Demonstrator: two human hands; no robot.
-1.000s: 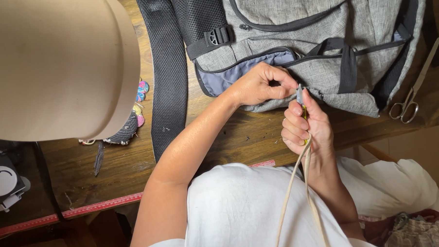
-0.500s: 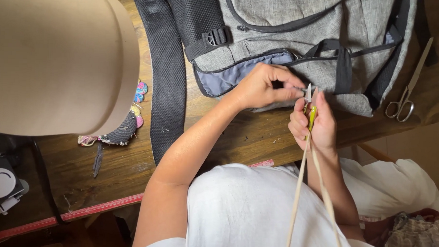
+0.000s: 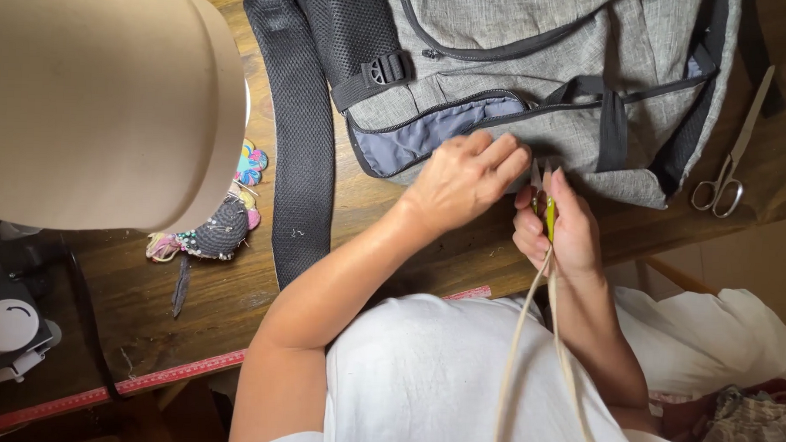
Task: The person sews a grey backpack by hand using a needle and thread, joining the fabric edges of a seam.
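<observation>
Surface: we work at a dark wooden table point(image 3: 392, 247), a red measuring tape point(image 3: 143, 382) along its edge.
Left hand point(image 3: 468, 180): fingers pinch our grey fabric backpack point(image 3: 537, 78).
Right hand point(image 3: 558, 231): closed around small yellow-handled snips point(image 3: 546, 205).
Far right: steel scissors point(image 3: 731, 154).

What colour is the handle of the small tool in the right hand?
Yellow-green: the snips held in the right hand, seen in the head view.
</observation>
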